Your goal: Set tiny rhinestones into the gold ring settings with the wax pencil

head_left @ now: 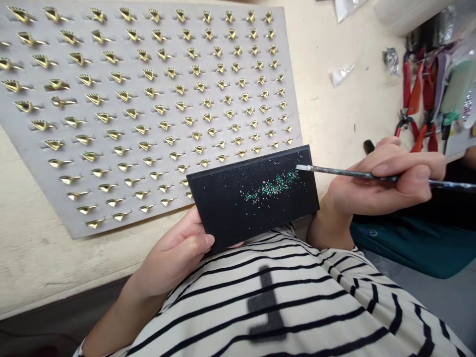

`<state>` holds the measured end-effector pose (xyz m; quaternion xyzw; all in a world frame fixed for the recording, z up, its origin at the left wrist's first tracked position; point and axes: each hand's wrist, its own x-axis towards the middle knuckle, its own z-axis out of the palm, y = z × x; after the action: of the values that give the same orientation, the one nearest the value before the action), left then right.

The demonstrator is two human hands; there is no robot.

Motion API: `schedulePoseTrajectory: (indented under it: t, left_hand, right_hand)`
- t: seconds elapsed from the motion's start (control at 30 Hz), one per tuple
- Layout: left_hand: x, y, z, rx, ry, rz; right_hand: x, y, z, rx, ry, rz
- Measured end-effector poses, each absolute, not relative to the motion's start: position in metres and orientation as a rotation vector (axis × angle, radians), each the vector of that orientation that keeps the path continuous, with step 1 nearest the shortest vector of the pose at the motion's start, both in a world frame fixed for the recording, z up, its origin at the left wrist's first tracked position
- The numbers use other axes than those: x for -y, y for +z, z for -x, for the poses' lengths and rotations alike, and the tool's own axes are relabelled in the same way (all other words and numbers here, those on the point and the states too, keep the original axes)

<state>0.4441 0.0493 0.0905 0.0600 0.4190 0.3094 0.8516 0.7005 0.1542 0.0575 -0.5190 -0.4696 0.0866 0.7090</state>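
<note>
My left hand [186,248] grips a flat black tray [223,218] by its lower left corner, thumb on top and fingers mostly hidden beneath. Across the tray lies a loose streak of tiny green and clear rhinestones [275,187]. Pinched between the fingers of my right hand [390,176] is a thin, paint-specked stick tool [345,173] with a pale tip. That tip hovers over or touches the tray's upper right part; I cannot tell which. Behind the tray stands a grey foam board [178,134] holding rows of gold rings [148,74] with triangular tops.
Red-handled pliers [407,82] and orange-handled ones [416,94] lie at the right, near small plastic bags [342,74]. A white roll [397,12] is at the top right. The pale table's front edge runs below the foam board. A teal cloth [416,245] hangs at the right.
</note>
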Motion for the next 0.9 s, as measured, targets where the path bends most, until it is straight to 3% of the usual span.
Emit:
schedulePoseTrajectory:
  t: [0.67,0.9]
  left_hand:
    - [-0.0470,0.0849,-0.4413,-0.859,0.620,-0.205]
    - [-0.0441,0.0817,-0.4395,-0.837,0.619,-0.254]
  right_hand:
    - [-0.1599,0.0551,-0.6985,1.063,0.176,1.102]
    - [-0.1527,0.0549,-0.6949,1.191,0.404,1.277]
